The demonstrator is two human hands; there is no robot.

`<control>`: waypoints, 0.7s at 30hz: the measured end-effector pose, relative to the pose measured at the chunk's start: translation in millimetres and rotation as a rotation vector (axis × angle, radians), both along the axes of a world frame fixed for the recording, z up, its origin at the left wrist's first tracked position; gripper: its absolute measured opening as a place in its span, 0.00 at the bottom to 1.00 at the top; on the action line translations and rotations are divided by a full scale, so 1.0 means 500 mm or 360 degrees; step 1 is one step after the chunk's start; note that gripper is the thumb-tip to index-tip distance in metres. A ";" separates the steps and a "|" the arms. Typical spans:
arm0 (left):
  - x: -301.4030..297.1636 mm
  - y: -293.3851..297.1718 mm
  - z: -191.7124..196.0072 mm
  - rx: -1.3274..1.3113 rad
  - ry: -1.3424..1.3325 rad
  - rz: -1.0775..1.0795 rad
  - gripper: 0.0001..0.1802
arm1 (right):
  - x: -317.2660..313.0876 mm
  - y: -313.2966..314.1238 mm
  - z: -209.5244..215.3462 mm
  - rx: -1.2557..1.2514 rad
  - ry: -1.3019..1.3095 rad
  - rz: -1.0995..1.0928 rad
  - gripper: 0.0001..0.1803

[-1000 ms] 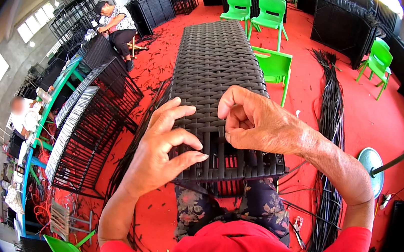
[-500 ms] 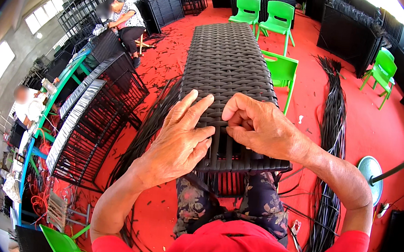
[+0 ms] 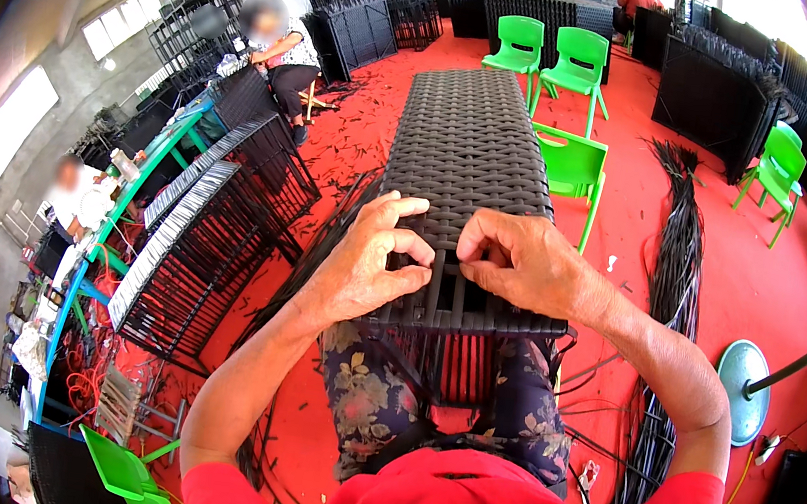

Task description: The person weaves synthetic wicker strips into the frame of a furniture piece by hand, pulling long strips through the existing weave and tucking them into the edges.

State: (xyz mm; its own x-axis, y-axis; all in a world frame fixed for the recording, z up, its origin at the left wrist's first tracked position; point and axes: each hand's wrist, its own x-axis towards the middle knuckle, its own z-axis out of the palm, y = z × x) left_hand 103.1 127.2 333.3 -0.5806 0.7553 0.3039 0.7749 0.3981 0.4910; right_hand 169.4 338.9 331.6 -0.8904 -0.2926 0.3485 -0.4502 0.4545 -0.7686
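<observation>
A long black woven panel on a frame stretches away in front of me, wide and tightly plaited of flat plastic strips. At its near end, bare lengthwise strips cross an unwoven gap. My left hand is over the left side of this end, thumb and a bent finger closed at the edge of a black weaving strip, another finger reaching forward over the weave. My right hand rests opposite, thumb and forefinger pinched on a black weaving strip. The strip between the fingertips is mostly hidden.
Bundled black strips lie on the red floor at right, near scissors and a round stand base. Black frames stand at left beside a seated person. Green chairs stand beyond the panel.
My left hand's fingers have gone from spread flat on the weave to bent and pinching. My right hand stays pinched beside the gap. The whole view has shifted slightly.
</observation>
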 end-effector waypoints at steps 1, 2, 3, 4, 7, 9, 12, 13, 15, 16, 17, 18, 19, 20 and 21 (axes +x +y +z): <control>0.005 0.000 0.004 0.0024 -0.0038 0.0025 0.08 | -0.001 -0.001 -0.004 0.0046 0.0184 0.0007 0.05; 0.006 0.002 -0.002 0.0054 -0.0098 0.0040 0.08 | 0.001 -0.001 -0.004 0.0038 0.0183 0.0013 0.05; 0.000 0.001 -0.008 0.0124 -0.0174 0.0015 0.08 | 0.005 -0.001 0.001 0.0029 0.0183 0.0018 0.04; 0.000 0.001 -0.007 0.0153 -0.0201 0.0013 0.08 | 0.009 -0.002 0.007 0.0020 0.0185 0.0021 0.04; 0.003 -0.006 -0.004 0.0275 -0.0335 0.0025 0.05 | 0.000 -0.004 -0.001 0.0124 0.0316 0.0025 0.07; -0.003 -0.017 -0.004 0.0304 -0.0330 -0.0018 0.06 | -0.004 -0.006 -0.004 0.0174 0.0323 0.0021 0.07; -0.016 -0.025 -0.013 0.0514 -0.0399 -0.0048 0.04 | 0.005 -0.009 0.021 0.0200 0.0198 -0.0015 0.07; -0.026 -0.032 -0.022 0.0700 -0.0581 -0.0066 0.03 | 0.002 -0.011 0.025 0.0217 0.0216 -0.0023 0.07; -0.035 -0.045 -0.027 0.1135 -0.0945 -0.0035 0.01 | -0.004 -0.011 0.039 0.0243 0.0265 -0.0063 0.06; -0.048 -0.064 -0.037 0.1301 -0.1072 0.0033 0.01 | -0.010 -0.011 0.044 0.0218 0.0214 -0.0062 0.06; -0.062 -0.081 -0.051 0.1432 -0.1134 0.0043 0.02 | -0.016 -0.011 0.048 0.0188 0.0161 -0.0071 0.06; -0.069 -0.092 -0.062 0.1563 -0.1194 0.0057 0.03 | -0.022 -0.017 0.058 0.0156 0.0108 -0.0076 0.06; -0.064 -0.095 -0.072 0.1620 -0.1251 0.0088 0.03 | -0.021 -0.028 0.075 0.0047 -0.0286 -0.0098 0.08; -0.055 -0.088 -0.072 0.1622 -0.1406 0.0130 0.04 | -0.030 -0.040 0.077 0.0015 -0.0339 -0.0064 0.09; -0.051 -0.090 -0.075 0.1652 -0.1402 0.0089 0.03 | -0.039 -0.053 0.077 -0.0019 -0.0392 -0.0027 0.10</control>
State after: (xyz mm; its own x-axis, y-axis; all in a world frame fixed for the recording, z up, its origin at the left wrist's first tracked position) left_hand 77.6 82.3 295.6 -0.8975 0.3771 0.2286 0.0470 -0.4335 0.8999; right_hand 149.7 312.5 370.3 -0.9537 -0.2742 0.1236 -0.2410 0.4507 -0.8595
